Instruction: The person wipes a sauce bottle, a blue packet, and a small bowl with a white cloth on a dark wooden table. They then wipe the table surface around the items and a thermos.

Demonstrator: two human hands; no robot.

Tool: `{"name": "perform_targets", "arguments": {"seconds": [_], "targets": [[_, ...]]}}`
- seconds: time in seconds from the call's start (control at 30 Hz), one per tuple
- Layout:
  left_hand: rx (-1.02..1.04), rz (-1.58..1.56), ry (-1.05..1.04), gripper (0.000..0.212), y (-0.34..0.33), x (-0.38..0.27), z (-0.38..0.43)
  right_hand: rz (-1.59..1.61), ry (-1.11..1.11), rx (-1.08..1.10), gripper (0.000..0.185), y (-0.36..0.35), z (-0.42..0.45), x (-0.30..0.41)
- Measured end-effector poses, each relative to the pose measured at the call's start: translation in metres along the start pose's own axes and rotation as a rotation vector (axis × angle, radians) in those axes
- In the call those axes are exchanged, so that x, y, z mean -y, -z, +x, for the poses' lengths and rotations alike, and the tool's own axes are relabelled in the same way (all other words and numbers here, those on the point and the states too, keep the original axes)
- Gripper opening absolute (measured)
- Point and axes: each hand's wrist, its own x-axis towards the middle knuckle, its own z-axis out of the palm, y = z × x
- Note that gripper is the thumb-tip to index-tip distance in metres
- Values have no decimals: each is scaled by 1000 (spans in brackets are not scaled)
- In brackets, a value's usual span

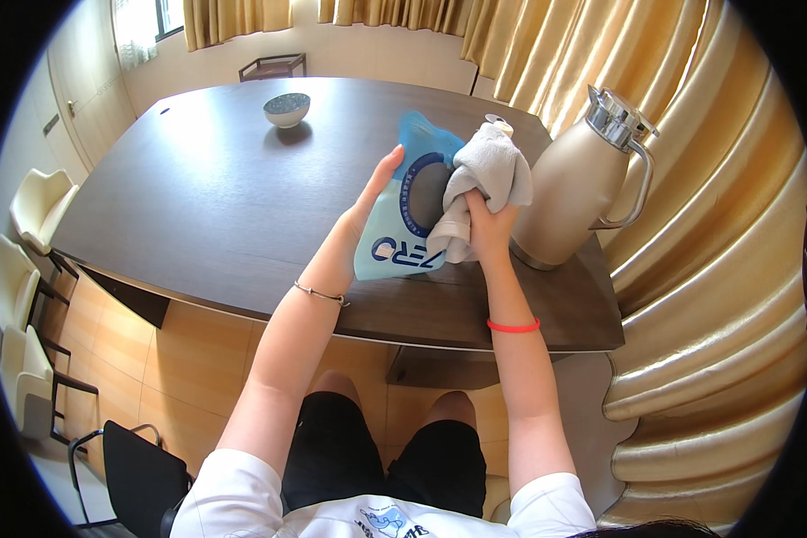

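Observation:
Over the dark wooden table (215, 208), my left hand (375, 188) grips the left side of a blue and pale-green plastic pouch (393, 222) that bears large printed writing. My right hand (494, 225) holds a crumpled grey cloth (491, 165) against the pouch's right side. A small white cap or spout (500, 125) shows above the cloth; what it belongs to is partly hidden. Just right of the cloth, a champagne-coloured vacuum jug (568, 195) with a chrome lid and handle stands upright on the table. A patterned bowl (287, 111) sits farther back, to the left.
Gold curtains (699, 269) hang close along the table's right side. Cream chairs (40, 208) line the left, and a black chair (141, 471) stands at the lower left. Behind the table's far edge is a small wooden stand (272, 67).

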Motion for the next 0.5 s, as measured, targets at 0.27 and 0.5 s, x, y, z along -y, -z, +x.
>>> {"name": "perform_targets", "arguments": {"seconds": [0.27,0.5], "targets": [[-77,107,216,50,16,6,16,-22,-39,206,59,1,0,8],[-53,415,12,57,-5,7,6,41,-193,287,63,11,-8,-6]]}}
